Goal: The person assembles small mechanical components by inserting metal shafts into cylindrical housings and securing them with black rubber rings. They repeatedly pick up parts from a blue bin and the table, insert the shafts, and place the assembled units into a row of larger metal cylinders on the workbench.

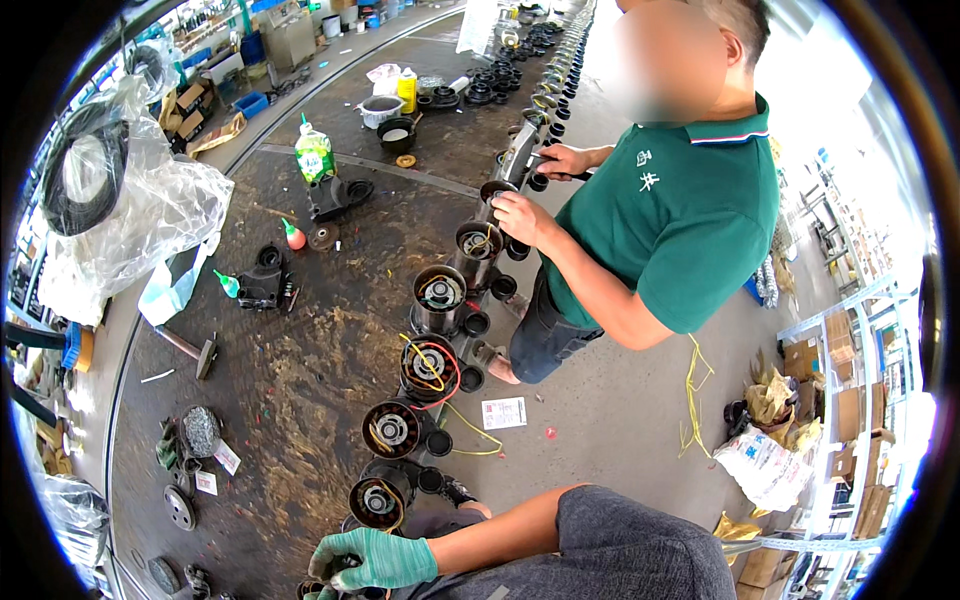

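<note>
At the lower edge, my right hand (385, 560) in a green knit glove is closed, its fingers curled round a small dark part (343, 566) whose kind I cannot make out. A sliver of green glove (322, 593) just below it looks like my left hand; its fingers are cut off by the frame. Close beyond my right hand stands an open metal motor housing (379, 503) with copper windings inside. Another motor housing (391, 429) follows it, then one with yellow and red wires (430, 366), in a row along the table's right edge.
A co-worker in a green shirt (690, 220) stands right of the row, hands on a housing farther up. On the dark table (310, 400) lie a hammer (206, 358), a steel-wool-like wad (201, 431), a green-labelled bottle (314, 152) and black castings (264, 280). Shelves (850, 400) stand right.
</note>
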`<state>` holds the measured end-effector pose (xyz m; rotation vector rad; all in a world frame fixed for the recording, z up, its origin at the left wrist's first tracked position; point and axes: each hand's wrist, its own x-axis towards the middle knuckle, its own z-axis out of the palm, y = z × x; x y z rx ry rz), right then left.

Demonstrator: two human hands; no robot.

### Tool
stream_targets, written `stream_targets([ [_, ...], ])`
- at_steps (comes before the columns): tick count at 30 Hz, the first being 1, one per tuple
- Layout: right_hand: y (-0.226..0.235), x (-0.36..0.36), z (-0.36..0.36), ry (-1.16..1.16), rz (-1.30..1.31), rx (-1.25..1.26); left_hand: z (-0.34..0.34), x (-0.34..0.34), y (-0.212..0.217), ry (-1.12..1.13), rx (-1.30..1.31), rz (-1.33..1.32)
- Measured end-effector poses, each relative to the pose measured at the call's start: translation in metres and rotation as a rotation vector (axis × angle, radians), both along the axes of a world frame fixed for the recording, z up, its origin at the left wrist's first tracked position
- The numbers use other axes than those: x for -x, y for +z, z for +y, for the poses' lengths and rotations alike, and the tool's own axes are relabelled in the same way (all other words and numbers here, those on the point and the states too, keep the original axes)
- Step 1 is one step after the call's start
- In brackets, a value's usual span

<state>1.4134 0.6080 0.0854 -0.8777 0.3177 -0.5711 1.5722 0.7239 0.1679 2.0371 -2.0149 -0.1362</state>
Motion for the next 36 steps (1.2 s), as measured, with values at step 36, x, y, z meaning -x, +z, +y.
stream_targets([
  [36, 0.031, 0.076, 0.058, -0.199, 0.220, 0.135, 0.039, -0.025, -0.029, -0.190, 0.103, 0.301],
])
